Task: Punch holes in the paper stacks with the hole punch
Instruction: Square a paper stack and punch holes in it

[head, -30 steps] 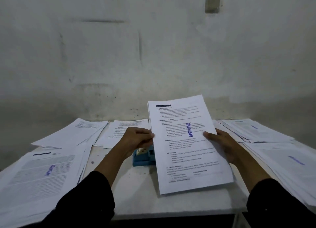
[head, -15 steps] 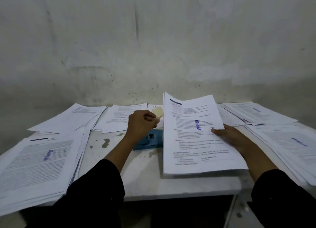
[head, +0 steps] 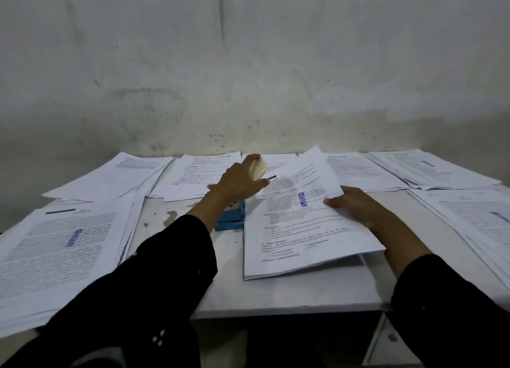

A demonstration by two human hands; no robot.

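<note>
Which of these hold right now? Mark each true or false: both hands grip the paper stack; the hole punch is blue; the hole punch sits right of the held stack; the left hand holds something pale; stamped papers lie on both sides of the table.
1. Both hands grip the white printed paper stack: false. Only the right hand holds it.
2. The small hole punch is blue: true.
3. The punch sits right of the held stack: false. It sits at the stack's left edge.
4. The left hand holds a pale yellowish piece: true.
5. Stamped papers lie on both sides of the white table: true.
</note>
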